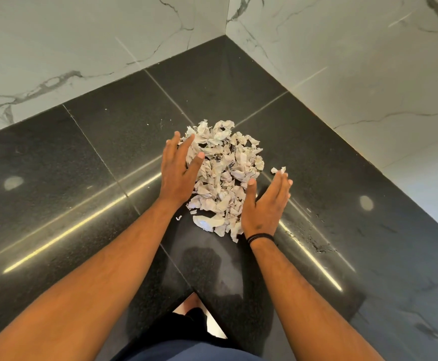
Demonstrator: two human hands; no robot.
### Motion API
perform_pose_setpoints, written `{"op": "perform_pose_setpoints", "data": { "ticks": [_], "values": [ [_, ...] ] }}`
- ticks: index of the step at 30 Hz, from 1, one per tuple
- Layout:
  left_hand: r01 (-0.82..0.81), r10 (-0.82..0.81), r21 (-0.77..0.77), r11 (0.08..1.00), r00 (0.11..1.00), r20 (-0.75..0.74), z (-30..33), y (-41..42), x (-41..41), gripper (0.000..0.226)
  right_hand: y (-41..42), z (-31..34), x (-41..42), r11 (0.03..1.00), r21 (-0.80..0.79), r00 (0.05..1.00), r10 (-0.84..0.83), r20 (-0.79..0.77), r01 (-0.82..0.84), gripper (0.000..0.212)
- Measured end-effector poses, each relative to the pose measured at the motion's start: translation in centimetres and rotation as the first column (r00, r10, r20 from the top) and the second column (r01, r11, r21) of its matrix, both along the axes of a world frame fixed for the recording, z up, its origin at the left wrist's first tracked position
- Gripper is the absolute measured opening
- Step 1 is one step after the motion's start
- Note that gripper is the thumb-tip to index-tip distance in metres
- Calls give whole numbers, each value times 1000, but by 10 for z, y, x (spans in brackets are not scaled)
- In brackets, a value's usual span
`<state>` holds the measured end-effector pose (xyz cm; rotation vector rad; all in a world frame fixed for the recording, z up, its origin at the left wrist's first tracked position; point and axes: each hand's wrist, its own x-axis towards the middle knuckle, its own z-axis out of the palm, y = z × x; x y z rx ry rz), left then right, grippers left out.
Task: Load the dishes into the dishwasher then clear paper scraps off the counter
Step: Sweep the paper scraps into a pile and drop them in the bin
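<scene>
A heap of crumpled white paper scraps lies on the black stone counter near the corner. My left hand rests against the heap's left side, fingers straight and spread. On the heap's right side stands my right hand, fingers straight, palm turned toward the paper. One loose scrap sits just beyond my right fingertips. A tiny scrap lies by my left wrist. No dishes or dishwasher are in view.
White marble walls meet in a corner behind the counter and close it off at the back and right. Water drops spot the counter to the right of my right wrist. The counter's front edge is close to my body.
</scene>
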<state>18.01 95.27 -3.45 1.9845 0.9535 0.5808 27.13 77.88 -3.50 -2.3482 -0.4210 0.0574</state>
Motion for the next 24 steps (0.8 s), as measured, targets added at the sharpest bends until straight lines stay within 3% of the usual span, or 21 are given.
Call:
{"op": "perform_pose_setpoints", "data": {
  "ticks": [4, 10, 12, 14, 17, 20, 24],
  "values": [
    [-58, 60, -105, 993, 998, 18, 5, 14, 3, 68, 11, 7, 51, 1000, -6, 990, -12, -139, 12, 80],
    [109, -105, -126, 986, 994, 35, 5, 20, 14, 53, 36, 15, 53, 937, 5, 898, 336, -285, -349, 69],
    [104, -90, -116, 988, 988, 124, 8, 14, 11, 39, 39, 15, 43, 934, 27, 909, 352, -222, -356, 61],
    [42, -20, -97, 994, 976, 215, 11, 8, 8, 30, 40, 18, 39, 964, 64, 963, 262, -66, -258, 49],
    [-128, 149, -89, 988, 947, 284, 14, 21, 17, 32, 56, 31, 61, 977, 134, 986, 156, 65, -164, 35],
    [-102, 127, -123, 987, 968, 216, 14, 48, 41, 44, 80, 43, 96, 967, -41, 965, 245, -96, -250, 50],
    [75, -84, -225, 971, 996, -35, 17, 77, 80, 73, 110, 47, 119, 831, -401, 921, 324, -216, -387, 67]
  ]
}}
